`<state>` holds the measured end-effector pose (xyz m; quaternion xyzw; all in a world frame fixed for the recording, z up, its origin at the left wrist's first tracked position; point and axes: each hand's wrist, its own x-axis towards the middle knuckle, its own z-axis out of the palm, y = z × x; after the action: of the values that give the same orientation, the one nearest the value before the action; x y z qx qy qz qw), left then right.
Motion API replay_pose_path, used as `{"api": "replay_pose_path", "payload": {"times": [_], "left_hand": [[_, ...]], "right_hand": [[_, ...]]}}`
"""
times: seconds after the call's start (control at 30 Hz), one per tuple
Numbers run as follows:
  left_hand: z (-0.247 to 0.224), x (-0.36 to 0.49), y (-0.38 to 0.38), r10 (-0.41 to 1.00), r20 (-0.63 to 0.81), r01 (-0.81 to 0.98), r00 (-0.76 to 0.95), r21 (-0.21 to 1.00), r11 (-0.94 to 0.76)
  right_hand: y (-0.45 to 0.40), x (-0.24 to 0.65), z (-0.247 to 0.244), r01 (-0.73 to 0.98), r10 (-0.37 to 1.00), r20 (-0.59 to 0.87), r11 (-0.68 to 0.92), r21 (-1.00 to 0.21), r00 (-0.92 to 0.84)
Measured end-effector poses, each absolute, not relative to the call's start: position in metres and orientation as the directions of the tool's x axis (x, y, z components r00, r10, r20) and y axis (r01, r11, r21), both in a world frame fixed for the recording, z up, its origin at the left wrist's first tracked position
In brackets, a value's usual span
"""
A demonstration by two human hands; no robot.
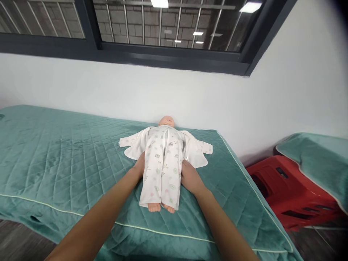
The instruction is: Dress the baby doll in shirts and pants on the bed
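A baby doll (166, 121) lies on its back on the green quilted bed cover, its bare feet (154, 207) toward me. White printed baby trousers (153, 170) cover its legs and reach up over its body. A white long-sleeved baby top (195, 152) is spread out on both sides. My left hand (140, 165) is against the left edge of the trousers, its fingers hidden behind the cloth. At the opposite edge, my right hand (191, 177) is closed on the trousers' side, thumb uppermost, with its fingertips partly covered.
The green bed cover (81, 156) has pale piping along its edges. Behind it rise a white wall (108, 90) and a dark-framed window (174, 58) with bars outside. A red plastic bed frame (293, 192) with another green cover (318, 156) stands at right.
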<state>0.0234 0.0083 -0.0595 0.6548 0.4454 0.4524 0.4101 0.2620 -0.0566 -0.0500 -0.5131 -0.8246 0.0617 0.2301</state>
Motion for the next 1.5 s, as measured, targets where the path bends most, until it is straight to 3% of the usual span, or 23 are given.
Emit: {"api": "replay_pose_path", "payload": {"times": [0.2,0.37,0.43,0.53,0.67,1.07,1.33,1.5], "left_hand": [[-0.067,0.021,0.006,0.965,0.228,0.307,0.126,0.917,-0.257],[-0.064,0.007,-0.011,0.947,0.302,0.461,0.112,0.828,-0.318],[-0.064,0.0,-0.022,0.909,0.362,0.611,0.205,0.679,-0.408],[-0.064,-0.009,-0.038,0.847,0.408,0.8,0.34,0.348,-0.489],[-0.066,-0.015,-0.049,0.828,0.417,0.851,0.375,0.199,-0.486],[-0.064,-0.01,-0.052,0.759,0.518,0.821,0.394,0.171,-0.544],[-0.062,0.011,-0.042,0.801,0.468,0.723,0.373,0.395,-0.567],[-0.066,0.007,-0.049,0.794,0.457,0.741,0.4,0.349,-0.574]], "right_hand": [[-0.061,0.262,-0.049,0.807,0.862,0.324,0.489,-0.332,-0.389],[-0.059,0.263,-0.047,0.799,0.851,0.337,0.506,-0.324,-0.403],[-0.058,0.263,-0.047,0.791,0.843,0.349,0.518,-0.325,-0.409],[-0.06,0.265,-0.047,0.777,0.834,0.365,0.532,-0.336,-0.413],[-0.071,0.267,-0.047,0.78,0.847,0.364,0.512,-0.36,-0.388],[-0.094,0.26,-0.047,0.856,0.888,0.354,0.409,-0.316,-0.293],[-0.094,0.262,-0.048,0.847,0.896,0.359,0.39,-0.362,-0.26],[-0.094,0.263,-0.049,0.833,0.894,0.37,0.395,-0.388,-0.252]]}}
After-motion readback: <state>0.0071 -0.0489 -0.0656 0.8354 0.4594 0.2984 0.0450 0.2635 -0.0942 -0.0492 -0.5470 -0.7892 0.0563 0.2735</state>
